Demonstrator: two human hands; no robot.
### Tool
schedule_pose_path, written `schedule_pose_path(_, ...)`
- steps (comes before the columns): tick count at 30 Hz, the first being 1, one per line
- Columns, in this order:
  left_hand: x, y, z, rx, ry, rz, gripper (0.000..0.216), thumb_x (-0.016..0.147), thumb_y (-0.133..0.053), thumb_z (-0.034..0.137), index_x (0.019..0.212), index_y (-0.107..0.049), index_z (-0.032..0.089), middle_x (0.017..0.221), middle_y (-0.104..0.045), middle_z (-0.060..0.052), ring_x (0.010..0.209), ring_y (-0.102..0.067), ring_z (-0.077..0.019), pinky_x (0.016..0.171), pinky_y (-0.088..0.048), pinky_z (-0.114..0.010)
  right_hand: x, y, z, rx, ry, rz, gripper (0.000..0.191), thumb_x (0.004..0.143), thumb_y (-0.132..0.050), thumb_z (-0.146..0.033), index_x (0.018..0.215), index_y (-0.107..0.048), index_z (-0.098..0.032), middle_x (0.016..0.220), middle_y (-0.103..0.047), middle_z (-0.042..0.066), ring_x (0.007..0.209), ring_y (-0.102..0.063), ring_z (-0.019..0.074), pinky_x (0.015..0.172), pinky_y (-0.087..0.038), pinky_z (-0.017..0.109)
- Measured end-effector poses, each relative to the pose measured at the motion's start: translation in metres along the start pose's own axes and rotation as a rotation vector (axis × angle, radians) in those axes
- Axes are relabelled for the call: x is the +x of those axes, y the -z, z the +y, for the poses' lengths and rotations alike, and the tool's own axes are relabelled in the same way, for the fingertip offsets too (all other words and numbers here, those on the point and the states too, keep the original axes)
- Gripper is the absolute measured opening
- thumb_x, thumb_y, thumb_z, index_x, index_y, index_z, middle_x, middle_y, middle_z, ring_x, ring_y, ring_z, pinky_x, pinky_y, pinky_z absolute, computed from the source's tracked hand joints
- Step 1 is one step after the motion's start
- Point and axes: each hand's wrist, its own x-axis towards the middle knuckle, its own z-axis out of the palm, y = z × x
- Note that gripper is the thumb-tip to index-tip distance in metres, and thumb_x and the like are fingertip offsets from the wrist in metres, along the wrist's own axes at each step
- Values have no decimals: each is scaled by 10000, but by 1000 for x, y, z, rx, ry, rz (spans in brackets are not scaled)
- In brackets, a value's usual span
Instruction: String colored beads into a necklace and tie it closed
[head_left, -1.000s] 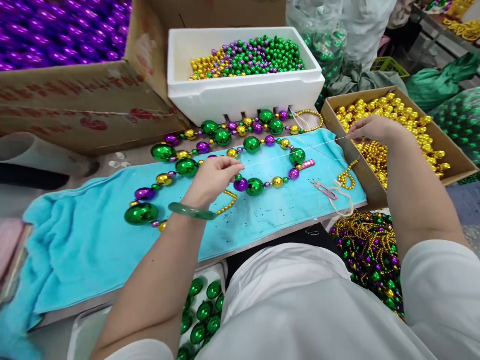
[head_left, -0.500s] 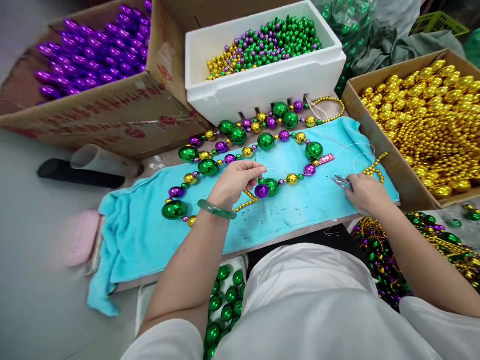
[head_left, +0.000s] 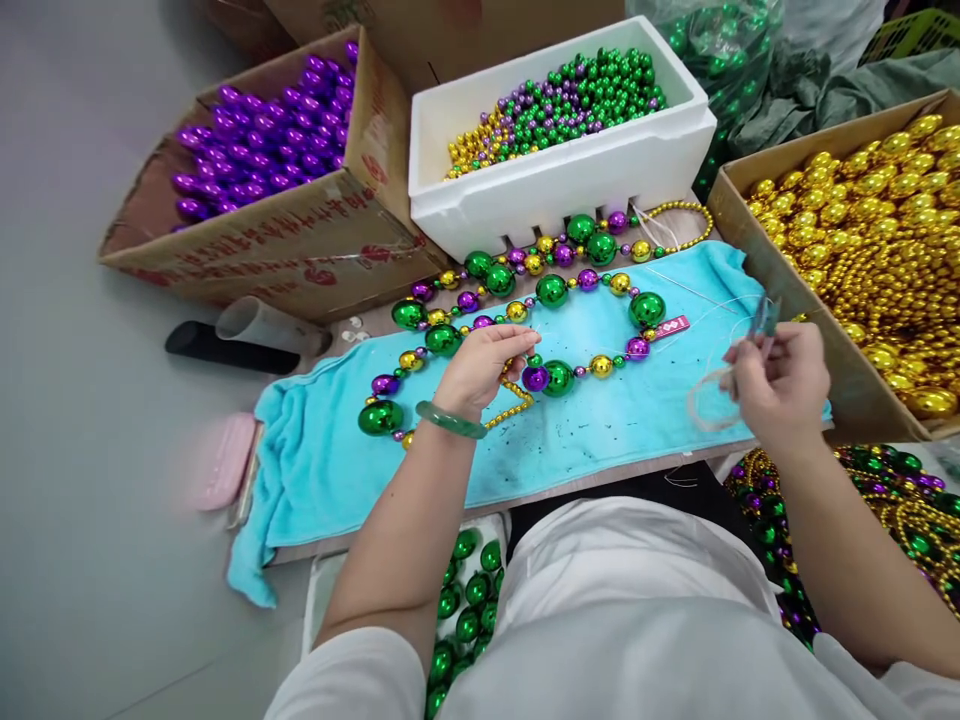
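Note:
My left hand [head_left: 484, 368] is closed in a pinch on the thin string of a bead necklace [head_left: 552, 291], beside a small green bead and a purple bead. The necklace, of green, purple and gold balls, curves over a turquoise towel [head_left: 450, 470]. Raised above the towel's right end, my right hand [head_left: 787, 385] is closed round small thread snips [head_left: 765, 318], blurred by motion. A loop of clear thread [head_left: 709, 400] hangs by its fingers. A short gold bead strand [head_left: 517, 405] lies beside my left wrist, which wears a green bangle [head_left: 451, 420].
Behind the towel stands a white foam box [head_left: 562, 180] of small beads. A cardboard box [head_left: 285, 250] of purple beads is at the left, another box [head_left: 832, 370] of gold beads at the right. A pink case [head_left: 227, 462] sits by the towel's left edge.
My right hand has lifted off the towel with the snips, which now point upward, and thread trails beside it. My left hand keeps its pinch. The whole view has shifted slightly.

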Motion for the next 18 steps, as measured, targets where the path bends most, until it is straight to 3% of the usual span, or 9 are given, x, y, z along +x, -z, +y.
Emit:
schedule_pose_path(4, -2, -1, 0, -14, -15, 2, 248, 597, -777, 291, 695, -638, 111, 611, -551, 9, 440, -437, -32, 374, -263, -167, -29, -45, -34, 470, -367, -429, 370, 784, -611, -374, 1096, -475, -230, 644, -575, -48, 425, -422, 79, 396, -302, 206)
schedule_pose_path(7, -4, -2, 0, -26, -29, 2, 240, 603, -774, 289, 703, -640, 115, 613, -550, 11, 444, -437, -32, 374, -262, -164, -43, -75, -41, 638, -645, -623, 434, 738, -645, -501, 1015, -596, -170, 556, -470, -57, 428, -347, 61, 396, -216, 208)
schedule_pose_path(10, -7, -4, 0, -31, -36, 8, 237, 608, -770, 289, 710, -640, 120, 611, -549, 16, 443, -436, -32, 375, -265, -161, -46, -98, -43, 808, -862, -663, 526, 741, -580, -641, 882, -654, -139, 525, -407, -56, 400, -296, 46, 387, -158, 220)
schedule_pose_path(18, -14, -4, -2, -34, -40, 10, 227, 614, -762, 286, 712, -643, 121, 612, -549, 17, 442, -433, -32, 377, -266, -164, -38, -125, -54, 1139, -1105, -608, 424, 777, -604, -572, 822, -599, -150, 462, -374, -89, 321, -254, 30, 338, -160, 187)
